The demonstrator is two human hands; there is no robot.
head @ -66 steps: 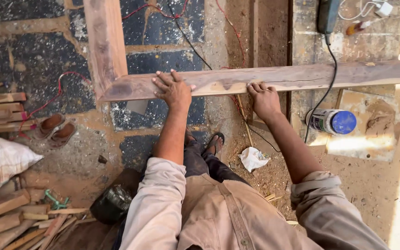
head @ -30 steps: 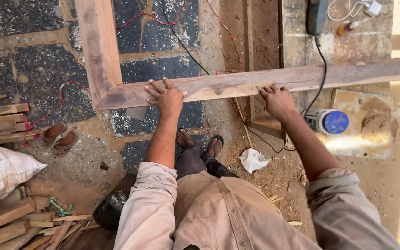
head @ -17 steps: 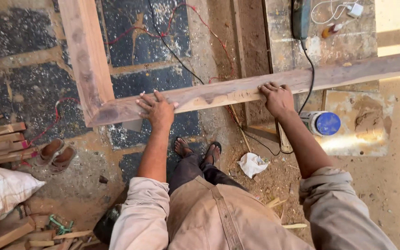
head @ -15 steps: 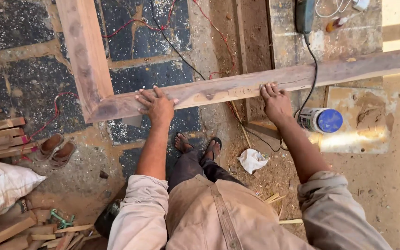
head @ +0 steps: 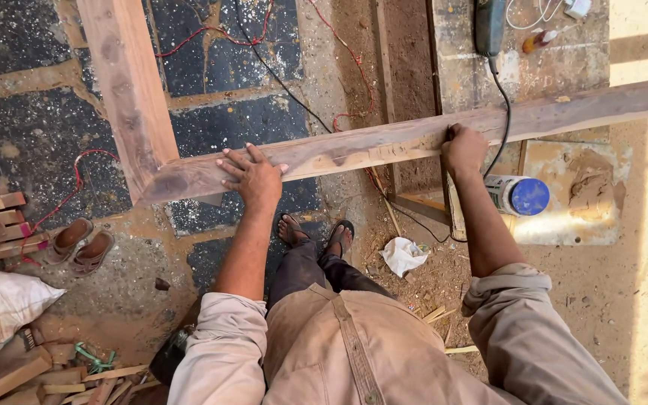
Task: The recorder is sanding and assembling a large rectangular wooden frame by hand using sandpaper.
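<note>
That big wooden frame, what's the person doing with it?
A person stands over a long wooden beam that meets a second wooden beam at a corner, making part of a frame. The left hand lies flat on the long beam near that corner. The right hand is curled in a grip on the same beam further along. Below it, on the dusty ground, lie a blue-capped container, a crumpled white rag and a pair of sandals.
</note>
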